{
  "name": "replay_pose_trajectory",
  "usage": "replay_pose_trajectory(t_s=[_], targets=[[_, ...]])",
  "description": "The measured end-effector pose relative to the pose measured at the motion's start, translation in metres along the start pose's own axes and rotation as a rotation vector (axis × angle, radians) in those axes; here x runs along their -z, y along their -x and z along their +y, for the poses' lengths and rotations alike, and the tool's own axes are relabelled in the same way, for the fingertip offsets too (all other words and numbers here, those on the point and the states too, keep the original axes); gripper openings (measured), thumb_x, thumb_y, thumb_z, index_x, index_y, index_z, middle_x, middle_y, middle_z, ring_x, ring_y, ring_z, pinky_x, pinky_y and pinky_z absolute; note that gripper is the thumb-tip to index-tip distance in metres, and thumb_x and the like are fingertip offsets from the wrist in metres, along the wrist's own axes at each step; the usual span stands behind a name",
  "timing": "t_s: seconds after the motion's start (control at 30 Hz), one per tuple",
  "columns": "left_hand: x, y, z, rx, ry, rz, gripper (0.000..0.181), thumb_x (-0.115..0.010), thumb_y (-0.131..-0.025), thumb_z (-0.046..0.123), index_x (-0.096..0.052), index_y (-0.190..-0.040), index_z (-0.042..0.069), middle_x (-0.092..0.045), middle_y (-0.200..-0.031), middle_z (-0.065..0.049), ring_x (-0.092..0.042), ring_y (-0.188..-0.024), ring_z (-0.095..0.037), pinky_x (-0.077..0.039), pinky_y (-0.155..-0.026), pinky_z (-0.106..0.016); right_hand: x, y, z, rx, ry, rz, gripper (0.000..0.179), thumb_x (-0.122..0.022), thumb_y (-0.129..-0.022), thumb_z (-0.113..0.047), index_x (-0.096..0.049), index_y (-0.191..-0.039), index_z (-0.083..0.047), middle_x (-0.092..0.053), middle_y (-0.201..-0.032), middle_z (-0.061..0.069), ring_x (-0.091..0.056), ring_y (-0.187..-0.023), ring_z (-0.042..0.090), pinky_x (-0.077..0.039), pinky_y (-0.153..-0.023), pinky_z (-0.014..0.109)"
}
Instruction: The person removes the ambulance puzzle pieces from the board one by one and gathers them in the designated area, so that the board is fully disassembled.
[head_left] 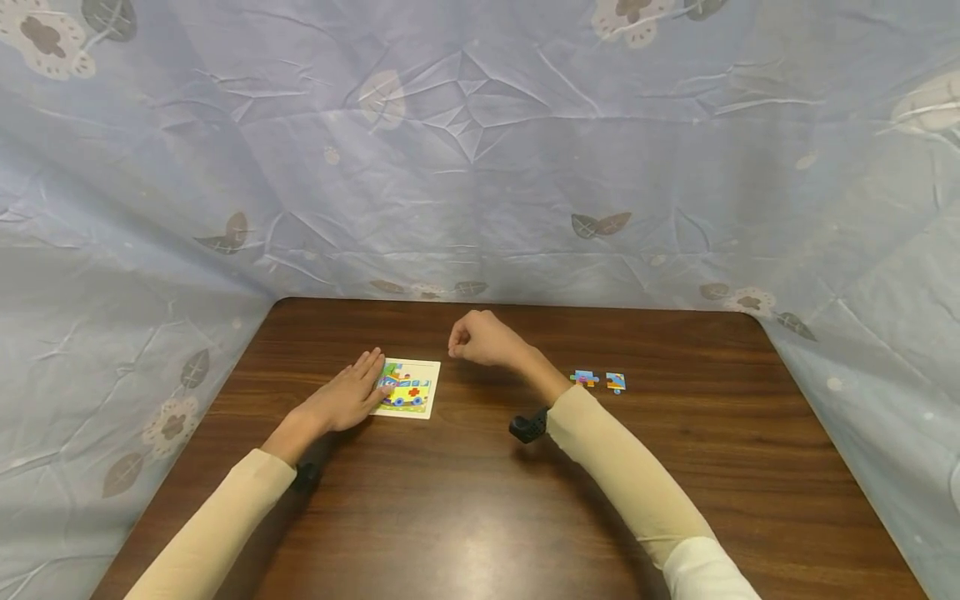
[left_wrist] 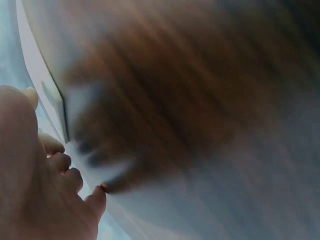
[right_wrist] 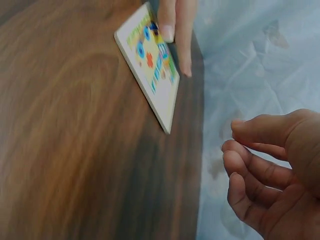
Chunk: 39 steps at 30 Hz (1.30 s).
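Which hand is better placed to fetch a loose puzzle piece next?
Probably the right hand: it looks empty and is nearer the two loose pieces, while the left hand rests on the puzzle board.

The one sign that can be made out is a red cross on the side of the yellow vehicle pictured on the board; the right wrist view shows the same cross, tilted and slightly blurred. No words, brand names or numbers are readable anywhere.
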<state>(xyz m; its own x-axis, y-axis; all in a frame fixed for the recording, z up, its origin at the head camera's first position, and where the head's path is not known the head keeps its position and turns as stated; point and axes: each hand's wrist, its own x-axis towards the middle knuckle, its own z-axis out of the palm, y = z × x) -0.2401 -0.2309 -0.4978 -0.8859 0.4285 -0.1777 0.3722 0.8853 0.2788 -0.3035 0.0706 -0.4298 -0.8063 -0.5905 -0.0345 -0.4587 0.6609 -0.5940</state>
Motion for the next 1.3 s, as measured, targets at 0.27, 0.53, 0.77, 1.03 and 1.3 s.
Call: replay_pose_trajectory(t_s=[0.27,0.53,0.77,1.03,1.3], targets=[[-0.003,0.003,-0.009,-0.009,-0.031,0.017,0.074,-0.036,-0.115,0.045,-0.015,-0.167,-0.002,-0.011,-0.176,-0.023,-0.014,-0.163,-0.046,-0.02,-0.13,-0.067,-0.032,-0.028,-0.019,0.045,-0.034,-0.033,0.011,-0.071,-0.1,-0.014,-0.079,-0.097,-0.008,-0.079,-0.096,0.004,-0.07,-0.085,0.014,-0.06,-0.078,0.026],[-0.002,0.0,-0.008,-0.013,-0.017,0.006,0.072,-0.036,-0.115,0.044,-0.014,-0.168,0.0,-0.01,-0.177,-0.021,-0.012,-0.164,-0.044,-0.018,-0.13,-0.067,-0.062,-0.049,-0.031,0.026,-0.04,-0.048,0.013,-0.069,-0.1,-0.012,-0.08,-0.097,-0.005,-0.079,-0.093,0.005,-0.066,-0.072,0.009,-0.057,-0.07,0.019],[-0.004,-0.005,-0.006,-0.016,-0.031,-0.019,0.072,-0.032,-0.115,0.045,-0.011,-0.168,0.001,-0.008,-0.177,-0.021,-0.009,-0.164,-0.044,-0.013,-0.131,-0.067,-0.079,-0.058,-0.033,-0.038,-0.042,-0.067,0.014,-0.067,-0.101,-0.011,-0.079,-0.096,-0.007,-0.077,-0.09,0.002,-0.064,-0.067,0.009,-0.057,-0.068,0.019],[0.002,-0.004,0.001,-0.003,-0.029,-0.065,0.072,-0.032,-0.116,0.043,-0.008,-0.168,-0.001,-0.005,-0.177,-0.022,-0.007,-0.164,-0.046,-0.009,-0.131,-0.069,-0.089,-0.062,-0.036,-0.05,-0.036,-0.047,0.015,-0.069,-0.099,-0.01,-0.08,-0.09,-0.007,-0.077,-0.081,0.001,-0.062,-0.058,0.007,-0.054,-0.059,0.015],[0.001,-0.004,-0.001,0.007,-0.033,-0.074,0.073,-0.031,-0.115,0.044,-0.007,-0.168,0.0,-0.004,-0.177,-0.021,-0.006,-0.164,-0.045,-0.009,-0.131,-0.068,-0.097,-0.064,-0.039,-0.087,-0.02,-0.026,0.017,-0.073,-0.098,-0.014,-0.077,-0.082,-0.012,-0.072,-0.076,-0.004,-0.061,-0.059,0.006,-0.053,-0.059,0.016]])
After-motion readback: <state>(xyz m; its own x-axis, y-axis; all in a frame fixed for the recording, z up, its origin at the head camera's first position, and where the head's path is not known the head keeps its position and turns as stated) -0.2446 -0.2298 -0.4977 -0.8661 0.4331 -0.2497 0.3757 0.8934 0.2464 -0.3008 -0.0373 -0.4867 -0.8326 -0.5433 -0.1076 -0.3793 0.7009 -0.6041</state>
